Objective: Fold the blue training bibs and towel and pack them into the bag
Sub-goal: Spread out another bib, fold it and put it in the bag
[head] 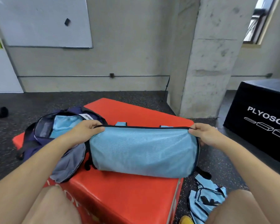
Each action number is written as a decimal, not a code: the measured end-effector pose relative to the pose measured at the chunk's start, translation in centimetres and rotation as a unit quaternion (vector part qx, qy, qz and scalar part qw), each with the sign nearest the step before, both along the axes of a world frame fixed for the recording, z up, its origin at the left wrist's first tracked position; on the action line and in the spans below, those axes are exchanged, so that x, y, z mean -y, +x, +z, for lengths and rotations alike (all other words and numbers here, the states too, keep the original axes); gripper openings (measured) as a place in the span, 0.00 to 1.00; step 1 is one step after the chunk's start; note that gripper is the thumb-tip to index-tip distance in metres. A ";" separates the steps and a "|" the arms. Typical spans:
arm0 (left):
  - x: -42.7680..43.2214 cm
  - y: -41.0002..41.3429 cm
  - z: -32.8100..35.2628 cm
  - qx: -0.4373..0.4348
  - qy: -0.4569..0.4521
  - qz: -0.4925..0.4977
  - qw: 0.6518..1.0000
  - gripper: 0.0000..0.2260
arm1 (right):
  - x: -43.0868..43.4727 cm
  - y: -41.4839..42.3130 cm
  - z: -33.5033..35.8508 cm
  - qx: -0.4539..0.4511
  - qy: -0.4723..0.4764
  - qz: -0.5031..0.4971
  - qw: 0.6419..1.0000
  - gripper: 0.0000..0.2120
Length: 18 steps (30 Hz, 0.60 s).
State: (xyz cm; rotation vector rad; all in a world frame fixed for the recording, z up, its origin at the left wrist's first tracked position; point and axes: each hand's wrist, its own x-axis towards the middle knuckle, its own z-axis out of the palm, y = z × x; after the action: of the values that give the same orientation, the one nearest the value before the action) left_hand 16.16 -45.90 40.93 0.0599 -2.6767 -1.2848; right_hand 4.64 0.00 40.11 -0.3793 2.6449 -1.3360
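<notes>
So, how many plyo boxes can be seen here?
2. The red plyo box lies in front, under the backpack and the blue bib; the black plyo box stands on the floor at right, partly cut off.

Light blue mesh bib (144,151), navy edging, centre. Navy fabric bag (31,143), grey lining, 9 o'clock. Red vinyl box (120,196). Black speckled rubber floor (217,162).

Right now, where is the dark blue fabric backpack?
In the head view, the open dark blue fabric backpack lies on the left of the red padded box, just beside the light blue mesh bib.
</notes>
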 end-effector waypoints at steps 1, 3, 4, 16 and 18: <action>-0.2 -0.9 -0.3 -0.003 -0.026 0.014 1.000 0.05 | 0.2 -0.8 -0.5 0.002 0.014 -0.007 1.000 0.09; 0.0 -3.2 -1.3 -0.003 -0.056 0.035 0.998 0.05 | 0.7 -2.4 -1.6 0.009 0.044 -0.022 0.999 0.10; 0.1 -4.4 -1.8 0.001 -0.062 0.042 0.997 0.06 | 1.1 -3.3 -2.1 0.008 0.061 -0.029 0.998 0.10; 1.7 -18.9 -9.8 0.079 -0.114 0.095 0.986 0.09 | 6.2 -14.0 -9.5 -0.037 0.128 -0.108 0.985 0.12; 1.7 -20.2 -11.4 0.090 -0.121 0.097 0.984 0.08 | 6.6 -15.2 -11.0 -0.040 0.139 -0.106 0.984 0.10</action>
State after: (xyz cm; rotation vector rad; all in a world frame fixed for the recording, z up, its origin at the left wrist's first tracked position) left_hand -4.07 -47.58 29.53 0.4126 -2.8706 -0.9322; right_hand -10.57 -6.62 29.08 -0.1197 2.9553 -0.9941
